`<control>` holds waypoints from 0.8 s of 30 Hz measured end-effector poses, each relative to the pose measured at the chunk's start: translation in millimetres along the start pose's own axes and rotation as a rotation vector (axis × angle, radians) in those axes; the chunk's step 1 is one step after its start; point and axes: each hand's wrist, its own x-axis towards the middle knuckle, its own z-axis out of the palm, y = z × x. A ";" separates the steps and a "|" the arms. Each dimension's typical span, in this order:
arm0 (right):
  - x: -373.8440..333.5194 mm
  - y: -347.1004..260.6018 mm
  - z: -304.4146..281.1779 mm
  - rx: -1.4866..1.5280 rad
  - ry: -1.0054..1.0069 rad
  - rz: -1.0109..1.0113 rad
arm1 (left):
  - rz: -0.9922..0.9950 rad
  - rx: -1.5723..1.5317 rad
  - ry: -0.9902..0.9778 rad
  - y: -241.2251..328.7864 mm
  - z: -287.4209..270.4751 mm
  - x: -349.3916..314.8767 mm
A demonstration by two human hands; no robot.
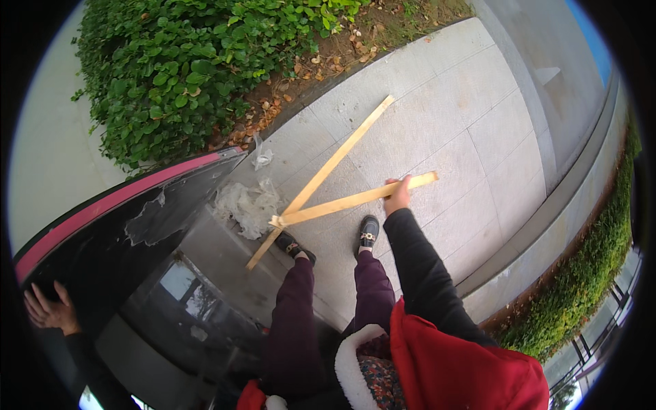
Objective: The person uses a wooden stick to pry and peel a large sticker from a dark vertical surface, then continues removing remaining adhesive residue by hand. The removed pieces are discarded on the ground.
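Observation:
My right hand [398, 196] grips a flat wooden slat [342, 203] close to its far right end. That slat slopes down to the left and meets a second wooden slat [342, 154] near my left shoe. The second one runs diagonally across the paving; whether the two are joined there, I cannot tell. At the far left my left hand [51, 311] rests with fingers spread against a black panel [171, 198] with a pink edge. The panel's surface is scuffed and peeling.
Crumpled clear plastic film [249, 205] lies beside the panel, close to my left shoe [296, 247]. A leafy green hedge [171, 75] and dry leaves border the pale paving [444, 130]. On the right runs a low stone kerb [526, 253] with planting behind it.

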 end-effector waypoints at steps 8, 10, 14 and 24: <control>-103.9 116.6 60.5 -0.544 -0.246 0.083 | -0.027 -0.180 0.097 91.5 7.9 8.9; -114.6 132.3 69.6 -0.630 -0.183 -0.008 | -0.061 -0.159 0.073 93.3 8.2 5.2; -119.7 147.5 75.0 -0.554 -0.168 -0.030 | -0.050 -0.163 0.107 90.5 8.3 1.9; -109.8 167.4 83.4 -0.633 -0.175 -0.291 | -0.016 -0.074 0.053 80.5 4.0 -18.3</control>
